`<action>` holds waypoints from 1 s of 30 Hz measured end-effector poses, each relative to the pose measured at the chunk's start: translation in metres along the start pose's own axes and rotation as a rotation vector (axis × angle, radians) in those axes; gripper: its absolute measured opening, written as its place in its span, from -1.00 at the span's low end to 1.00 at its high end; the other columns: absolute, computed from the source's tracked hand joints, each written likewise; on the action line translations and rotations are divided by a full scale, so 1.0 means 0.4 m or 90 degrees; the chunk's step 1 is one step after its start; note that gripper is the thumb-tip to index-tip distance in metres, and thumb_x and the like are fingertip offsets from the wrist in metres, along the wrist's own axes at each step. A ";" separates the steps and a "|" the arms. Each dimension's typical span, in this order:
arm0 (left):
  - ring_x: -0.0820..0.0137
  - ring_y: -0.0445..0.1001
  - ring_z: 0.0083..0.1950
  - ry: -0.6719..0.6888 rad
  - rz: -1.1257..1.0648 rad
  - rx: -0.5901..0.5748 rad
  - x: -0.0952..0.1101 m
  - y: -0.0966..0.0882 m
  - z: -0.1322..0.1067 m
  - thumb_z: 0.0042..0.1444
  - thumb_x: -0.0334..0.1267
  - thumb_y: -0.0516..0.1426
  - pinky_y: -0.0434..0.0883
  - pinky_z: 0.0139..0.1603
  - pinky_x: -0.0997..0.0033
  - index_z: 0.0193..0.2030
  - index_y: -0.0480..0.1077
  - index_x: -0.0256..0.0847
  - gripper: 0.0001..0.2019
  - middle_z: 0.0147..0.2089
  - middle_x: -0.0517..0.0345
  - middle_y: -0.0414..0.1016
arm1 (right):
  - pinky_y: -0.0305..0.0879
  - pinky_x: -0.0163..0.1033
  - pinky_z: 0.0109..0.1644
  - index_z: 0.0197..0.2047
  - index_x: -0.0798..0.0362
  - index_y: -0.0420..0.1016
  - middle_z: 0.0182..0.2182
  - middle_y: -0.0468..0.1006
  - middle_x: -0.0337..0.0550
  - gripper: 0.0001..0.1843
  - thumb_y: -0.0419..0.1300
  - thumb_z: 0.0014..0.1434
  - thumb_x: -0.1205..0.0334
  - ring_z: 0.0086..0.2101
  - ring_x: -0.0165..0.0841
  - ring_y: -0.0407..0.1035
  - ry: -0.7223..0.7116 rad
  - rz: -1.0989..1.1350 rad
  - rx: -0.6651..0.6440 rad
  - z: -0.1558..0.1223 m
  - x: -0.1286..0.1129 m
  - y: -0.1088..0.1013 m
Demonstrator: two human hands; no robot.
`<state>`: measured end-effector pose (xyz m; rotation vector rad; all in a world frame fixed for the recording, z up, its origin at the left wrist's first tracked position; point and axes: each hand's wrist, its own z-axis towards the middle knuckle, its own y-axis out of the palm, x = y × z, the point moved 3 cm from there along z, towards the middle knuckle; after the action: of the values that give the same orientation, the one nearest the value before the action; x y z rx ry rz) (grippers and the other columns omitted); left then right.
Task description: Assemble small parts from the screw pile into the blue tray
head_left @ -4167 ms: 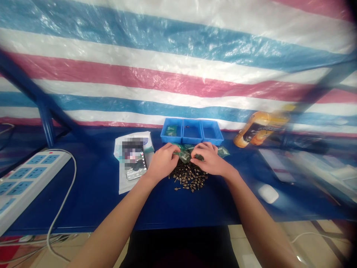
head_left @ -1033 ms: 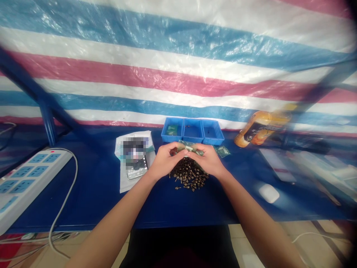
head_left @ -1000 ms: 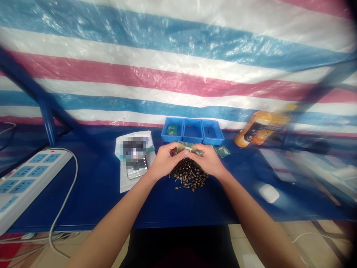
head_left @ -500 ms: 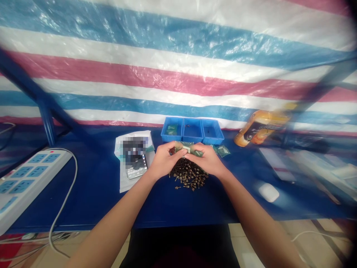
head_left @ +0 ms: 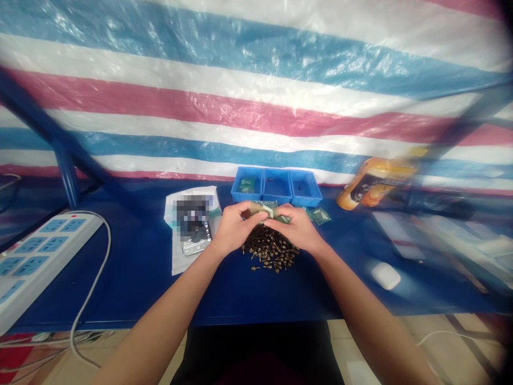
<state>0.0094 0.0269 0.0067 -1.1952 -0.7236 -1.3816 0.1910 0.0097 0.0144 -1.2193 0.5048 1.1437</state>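
Note:
My left hand (head_left: 236,227) and my right hand (head_left: 294,230) meet above the table, both pinching a small green plastic packet (head_left: 266,209) by its top and sides. Directly below them lies a heap of bronze-coloured screws (head_left: 270,251) on the blue tabletop (head_left: 132,283), touching neither hand's palm as far as I can tell. Another green packet (head_left: 319,215) lies flat just beyond my right hand. A blue three-compartment tray (head_left: 276,187) stands just behind the hands, with green packets in its left compartment (head_left: 246,185).
To the left, a phone (head_left: 196,240) rests on a white paper sheet (head_left: 191,214). Further left is a white power strip (head_left: 44,251) with a cable. To the right are an orange bottle (head_left: 374,183), a white mouse (head_left: 385,276) and a blurred keyboard. A striped tarp hangs behind.
Since the earliest frame, my hands have drawn closer and lifted the green packet, now pinched more tightly between them. The view has shifted slightly; the screw heap and tray have not visibly moved.

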 end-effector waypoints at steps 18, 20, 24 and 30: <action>0.38 0.46 -0.34 0.005 0.071 -0.014 0.012 0.001 -0.002 0.13 -0.05 0.27 0.37 -0.28 0.40 -0.36 0.51 -0.24 -0.73 -0.37 0.13 0.57 | 0.32 -0.13 -0.04 -0.32 -0.02 0.66 -0.31 0.60 -0.15 -0.81 0.36 0.13 0.04 -0.18 -0.26 0.41 0.020 0.007 0.002 0.000 0.009 -0.003; 0.35 0.50 -0.28 -0.002 0.040 -0.026 0.013 0.003 -0.001 0.13 -0.05 0.26 0.41 -0.23 0.37 -0.28 0.55 -0.25 -0.74 -0.30 0.08 0.61 | 0.32 -0.12 -0.04 -0.32 -0.03 0.66 -0.31 0.61 -0.14 -0.80 0.36 0.13 0.03 -0.17 -0.25 0.41 0.022 0.009 0.000 0.001 0.010 -0.006; 0.31 0.54 -0.19 0.006 -0.017 -0.035 0.013 0.000 0.004 0.14 -0.06 0.26 0.45 -0.13 0.34 -0.16 0.58 -0.23 -0.72 -0.19 0.06 0.63 | 0.31 -0.11 -0.04 -0.33 -0.03 0.65 -0.34 0.62 -0.16 -0.79 0.33 0.15 0.01 -0.19 -0.24 0.42 0.014 0.022 0.012 0.006 0.008 -0.011; 0.34 0.51 -0.24 -0.008 0.016 -0.037 0.013 0.001 0.002 0.14 -0.04 0.26 0.43 -0.18 0.39 -0.25 0.56 -0.23 -0.73 -0.25 0.10 0.61 | 0.31 -0.17 -0.09 -0.28 0.02 0.58 -0.32 0.61 -0.19 -0.79 0.28 0.19 0.05 -0.25 -0.29 0.44 0.017 0.088 0.006 0.003 -0.002 -0.013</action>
<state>0.0108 0.0257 0.0116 -1.2558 -0.6786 -1.3832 0.1947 0.0109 0.0180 -1.2065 0.6218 1.2419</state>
